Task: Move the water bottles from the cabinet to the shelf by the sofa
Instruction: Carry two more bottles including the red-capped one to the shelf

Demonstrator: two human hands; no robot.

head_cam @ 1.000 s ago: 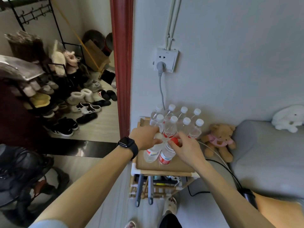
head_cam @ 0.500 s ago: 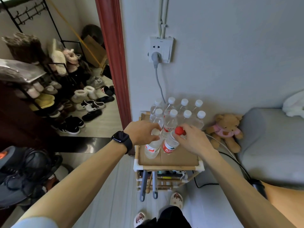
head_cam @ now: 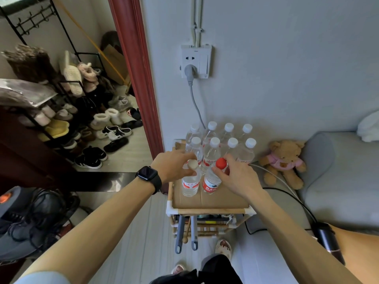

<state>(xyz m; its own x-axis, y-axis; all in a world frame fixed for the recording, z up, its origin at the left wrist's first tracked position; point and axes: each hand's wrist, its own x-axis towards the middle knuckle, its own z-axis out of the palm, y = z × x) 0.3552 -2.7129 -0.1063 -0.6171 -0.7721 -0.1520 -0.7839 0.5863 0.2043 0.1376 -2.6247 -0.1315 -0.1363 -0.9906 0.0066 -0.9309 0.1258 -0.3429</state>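
A small wooden shelf point(head_cam: 225, 203) with a cardboard top stands against the wall beside the grey sofa point(head_cam: 338, 181). Several white-capped water bottles point(head_cam: 215, 144) stand in two rows at its back. In front of them stand a white-capped bottle point(head_cam: 190, 184) and a red-capped bottle point(head_cam: 211, 182), both upright on the cardboard. My left hand point(head_cam: 174, 167) holds the white-capped bottle by its neck. My right hand point(head_cam: 238, 175) holds the red-capped bottle near its cap.
A plug and grey cable hang from the wall socket point(head_cam: 195, 61) above the bottles. A teddy bear point(head_cam: 284, 162) sits between shelf and sofa. Cables point(head_cam: 287, 193) run over the floor to the right. A shoe rack point(head_cam: 51, 119) and shoes fill the doorway at left.
Both bottles have gone from tilted to upright on the shelf top, in front of the rows. My hands have slid up from their bodies to their necks.
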